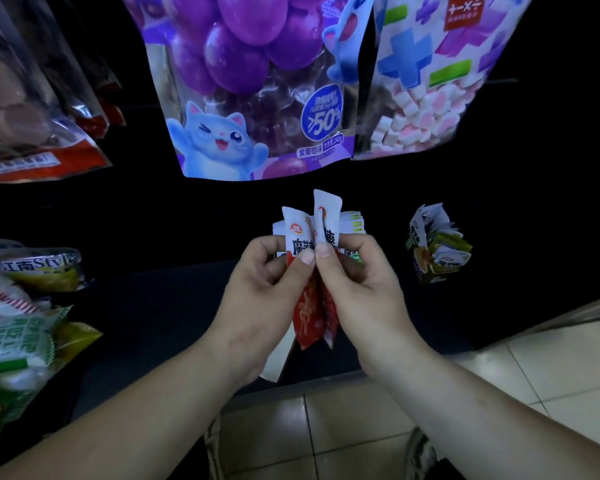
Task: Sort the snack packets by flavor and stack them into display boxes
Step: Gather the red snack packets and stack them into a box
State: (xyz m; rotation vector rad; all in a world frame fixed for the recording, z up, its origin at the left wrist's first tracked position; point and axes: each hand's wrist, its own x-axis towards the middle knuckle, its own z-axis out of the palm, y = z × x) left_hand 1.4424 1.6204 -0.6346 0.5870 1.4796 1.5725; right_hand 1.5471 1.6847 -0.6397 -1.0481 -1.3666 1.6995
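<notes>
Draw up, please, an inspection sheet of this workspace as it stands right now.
Surface: dark shelf, dimly lit, little detail visible.
Job's things: red-and-white packets fanned upright between both hands; green-edged packets behind them at the right hand; display box to the right, holding green packets that sit unevenly.
Clutter: green and yellow snack bags piled at far left.
Grippers: left hand and right hand both pinch the red-and-white packets, thumbs in front.
Cables: nothing seen.
Surroundings: purple grape candy bag and pink-and-white candy bag hang above; tiled floor below.
</notes>
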